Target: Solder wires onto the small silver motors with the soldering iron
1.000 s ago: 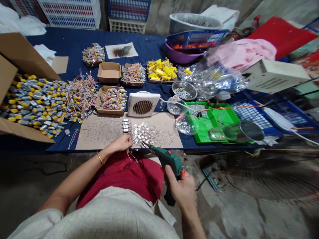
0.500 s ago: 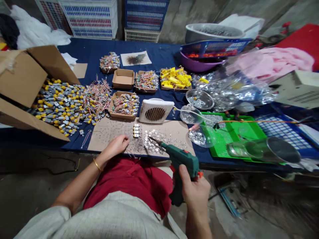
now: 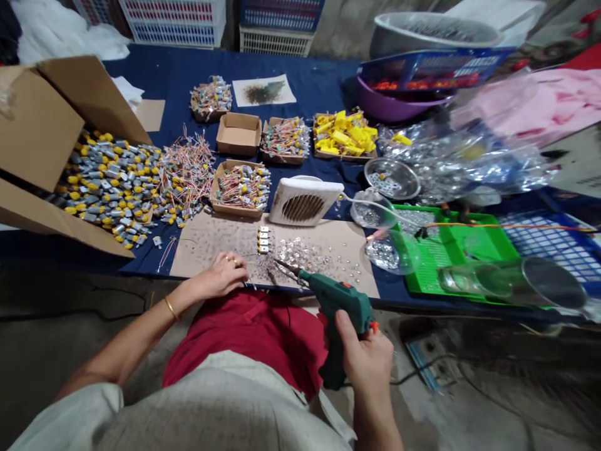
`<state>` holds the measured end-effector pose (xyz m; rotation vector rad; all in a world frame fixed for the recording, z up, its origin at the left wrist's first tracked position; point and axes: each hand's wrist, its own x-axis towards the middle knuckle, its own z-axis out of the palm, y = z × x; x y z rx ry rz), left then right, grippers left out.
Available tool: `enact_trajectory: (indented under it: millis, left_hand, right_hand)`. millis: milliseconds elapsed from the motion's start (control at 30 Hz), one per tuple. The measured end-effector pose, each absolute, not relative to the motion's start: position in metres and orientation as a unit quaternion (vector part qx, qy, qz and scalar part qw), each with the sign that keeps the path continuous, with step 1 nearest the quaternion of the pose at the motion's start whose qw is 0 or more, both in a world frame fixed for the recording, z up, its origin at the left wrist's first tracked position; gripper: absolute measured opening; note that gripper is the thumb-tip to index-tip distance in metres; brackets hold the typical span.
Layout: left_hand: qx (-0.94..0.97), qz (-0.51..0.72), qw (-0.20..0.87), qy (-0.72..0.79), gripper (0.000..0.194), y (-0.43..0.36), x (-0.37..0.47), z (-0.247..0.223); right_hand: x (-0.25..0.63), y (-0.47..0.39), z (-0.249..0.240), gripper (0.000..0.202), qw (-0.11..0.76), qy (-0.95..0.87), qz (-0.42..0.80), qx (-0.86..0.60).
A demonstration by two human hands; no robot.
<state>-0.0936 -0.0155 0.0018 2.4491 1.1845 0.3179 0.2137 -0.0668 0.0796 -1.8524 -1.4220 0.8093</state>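
Note:
My right hand (image 3: 369, 360) is wrapped round the grip of a green soldering gun (image 3: 340, 297). The gun's thin metal tip points left and forward, over the cardboard sheet (image 3: 220, 232). Just beyond the tip, a short column of small motors (image 3: 263, 240) with yellow ends stands on the sheet. My left hand (image 3: 220, 275) rests at the sheet's front edge, its fingers bent together; whatever they pinch is too small to make out. Thin wires (image 3: 252, 283) lie by its fingertips. Small silvery metal pieces (image 3: 305, 257) are scattered right of the motors.
A white vent fan (image 3: 305, 202) stands behind the sheet. To the left, an open carton (image 3: 42, 125) spills motors (image 3: 113, 181). Small boxes of wired motors (image 3: 244, 188) and yellow parts (image 3: 345, 133) sit further back. Bowls (image 3: 392, 178) and a green tray (image 3: 488, 241) are on the right.
The view has shifted a little. My left hand has turned, with its back and rings now showing. The soldering gun's tip is lower and left relative to the motors.

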Motion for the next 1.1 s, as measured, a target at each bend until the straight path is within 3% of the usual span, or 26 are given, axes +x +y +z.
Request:
enact_trajectory:
  millis: [267,433,633,1100]
  left_hand:
    - [0.867,0.152,0.225,0.417,0.019,-0.021,-0.091,-0.01]
    - [0.75,0.208,0.346,0.523,0.02,-0.004,-0.082,-0.009]
    - [0.63,0.169,0.513,0.558,0.022,0.034,-0.069,0.009]
    - [0.695,0.139,0.403,0.579,0.025,0.036,-0.068,0.005]
  right_hand:
    - [0.215,-0.07,0.073,0.053,0.33,-0.546,0.317,-0.702]
    - [0.216,-0.066,0.074,0.053,0.329,-0.555,0.321,-0.694]
    - [0.227,-0.061,0.076,0.053,0.315,-0.581,0.323,-0.677]
    - [0.223,-0.033,0.071,0.052,0.311,-0.597,0.366,-0.642]
